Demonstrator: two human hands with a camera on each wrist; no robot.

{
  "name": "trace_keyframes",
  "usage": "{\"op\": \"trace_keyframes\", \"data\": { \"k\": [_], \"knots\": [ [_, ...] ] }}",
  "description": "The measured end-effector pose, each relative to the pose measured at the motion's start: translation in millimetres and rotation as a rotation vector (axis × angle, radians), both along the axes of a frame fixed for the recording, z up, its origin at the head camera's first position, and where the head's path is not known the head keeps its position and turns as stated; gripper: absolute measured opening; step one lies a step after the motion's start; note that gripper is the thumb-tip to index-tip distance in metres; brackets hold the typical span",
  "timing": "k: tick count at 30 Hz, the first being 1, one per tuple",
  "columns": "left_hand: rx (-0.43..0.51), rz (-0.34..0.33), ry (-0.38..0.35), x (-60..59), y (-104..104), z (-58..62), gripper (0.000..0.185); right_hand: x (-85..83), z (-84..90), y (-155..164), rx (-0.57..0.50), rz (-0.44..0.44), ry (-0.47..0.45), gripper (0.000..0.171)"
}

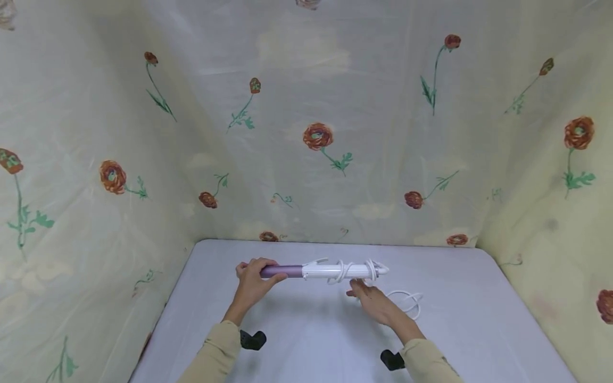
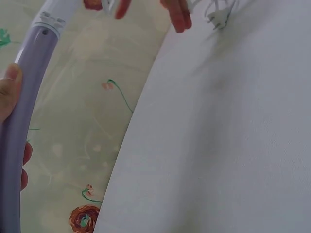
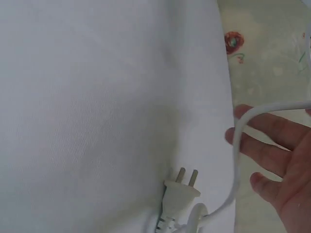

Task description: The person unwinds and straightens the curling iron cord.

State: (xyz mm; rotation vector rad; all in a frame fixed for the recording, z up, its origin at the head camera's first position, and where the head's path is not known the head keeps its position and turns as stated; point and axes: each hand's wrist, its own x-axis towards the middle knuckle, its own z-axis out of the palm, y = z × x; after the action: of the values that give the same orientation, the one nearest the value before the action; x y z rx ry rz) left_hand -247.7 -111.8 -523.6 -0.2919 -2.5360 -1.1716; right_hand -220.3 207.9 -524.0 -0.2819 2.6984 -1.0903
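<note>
A person holds a curling iron (image 1: 322,271) level above a white table (image 1: 479,330), its long axis running left to right across the head view. The left hand (image 1: 252,282) curls round the purple handle (image 1: 281,271), thumb on the near side, so the handle end points to the person's left and the white barrel (image 1: 342,270) with its tip points to the right. In the left wrist view the handle (image 2: 26,107) runs up along the frame's left edge, the thumb (image 2: 8,92) pressed against it.

A white cord (image 1: 356,271) is looped several times round the barrel; the rest of it (image 1: 407,300) trails down onto the table in loose coils just right of the right hand (image 1: 373,302). That hand hovers under the barrel with fingers stretched out and relaxed, palm toward the iron; in the right wrist view the cord (image 3: 243,145) crosses its fingers (image 3: 272,141) without being gripped. The plug (image 3: 177,196) lies flat on the table, its two prongs pointing away from the cord.

Flowered cloth (image 1: 316,133) hangs behind and to both sides of the table. No container shows in any view
</note>
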Motion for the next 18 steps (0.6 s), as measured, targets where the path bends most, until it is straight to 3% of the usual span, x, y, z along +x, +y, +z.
{"op": "trace_keyframes", "data": {
  "k": [3, 6, 8, 10, 14, 16, 18],
  "knots": [
    [-0.005, -0.001, -0.004, -0.4, 0.8, -0.9, 0.040, -4.5, -4.9, -3.5, -0.176, -0.086, 0.025, 0.059],
    [-0.010, -0.001, -0.005, 0.1, 0.6, -0.8, 0.041, -7.6, -11.5, -4.9, -0.289, -0.092, 0.072, 0.044],
    [-0.011, -0.003, -0.005, 0.9, 0.2, -0.8, 0.041, -7.9, -15.7, -6.2, -0.324, -0.086, 0.097, 0.045],
    [-0.015, -0.002, -0.002, 2.0, -0.2, -0.8, 0.040, -6.4, -18.9, -8.3, -0.266, -0.064, 0.184, 0.045],
    [-0.037, 0.006, 0.027, 2.1, -0.4, 0.1, 0.040, -1.9, -19.7, -13.7, -0.045, -0.020, 0.424, 0.029],
    [-0.057, 0.013, 0.053, 0.9, -0.1, 0.9, 0.040, 0.3, -18.8, -16.1, -0.002, -0.026, 0.455, 0.023],
    [-0.080, 0.017, 0.085, -0.7, 0.7, 2.3, 0.040, 2.0, -18.6, -17.5, -0.056, -0.027, 0.385, 0.024]
  ]
}}
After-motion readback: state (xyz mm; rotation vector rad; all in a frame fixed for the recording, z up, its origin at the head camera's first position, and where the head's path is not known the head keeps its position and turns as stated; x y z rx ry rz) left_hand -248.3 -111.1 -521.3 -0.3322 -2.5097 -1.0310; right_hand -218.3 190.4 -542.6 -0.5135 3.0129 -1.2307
